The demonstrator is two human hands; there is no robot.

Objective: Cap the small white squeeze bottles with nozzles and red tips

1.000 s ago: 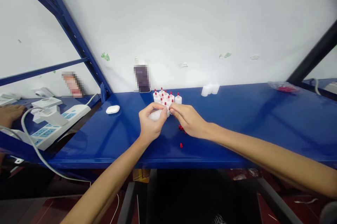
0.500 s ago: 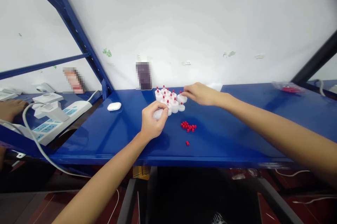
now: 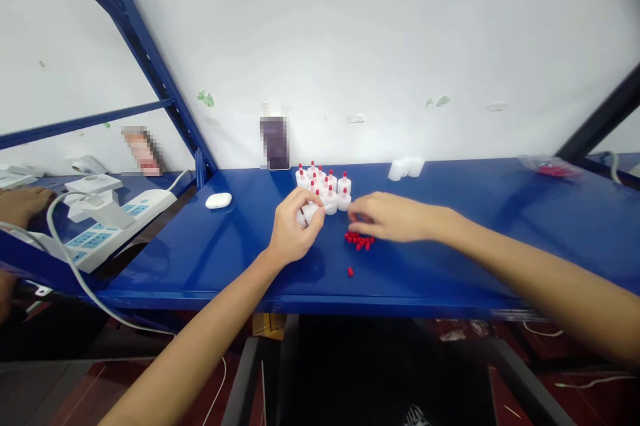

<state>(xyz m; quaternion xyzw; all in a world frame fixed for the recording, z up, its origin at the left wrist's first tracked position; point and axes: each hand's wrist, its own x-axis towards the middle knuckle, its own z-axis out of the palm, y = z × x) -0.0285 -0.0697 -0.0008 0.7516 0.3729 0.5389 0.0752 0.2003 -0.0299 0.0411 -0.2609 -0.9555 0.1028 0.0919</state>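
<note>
Tucked in my left hand (image 3: 295, 223) is a small white bottle (image 3: 306, 215), its body partly hidden by the curled fingers. Just beyond it stands a tight cluster of white bottles (image 3: 330, 201) with narrow red caps. My right hand (image 3: 387, 214), its thumb and fingers a little apart, hovers over the far edge of a pile of loose small red caps (image 3: 361, 241). Nothing shows between those fingers. One single red cap (image 3: 351, 272) lies nearer the table's front edge.
White containers (image 3: 406, 168) stand against the wall. A phone (image 3: 276, 143) leans there too, with a white earbud case (image 3: 219, 200) to its left. A plastic bag with red contents (image 3: 550, 169) lies far right. Left are a power strip (image 3: 117, 219) and another person's hand (image 3: 25, 206).
My right hand has come back from the bottle cluster towards me, down to the loose caps. A bottle by the right of the cluster is uncovered. My left hand keeps its bottle, slightly shifted.
</note>
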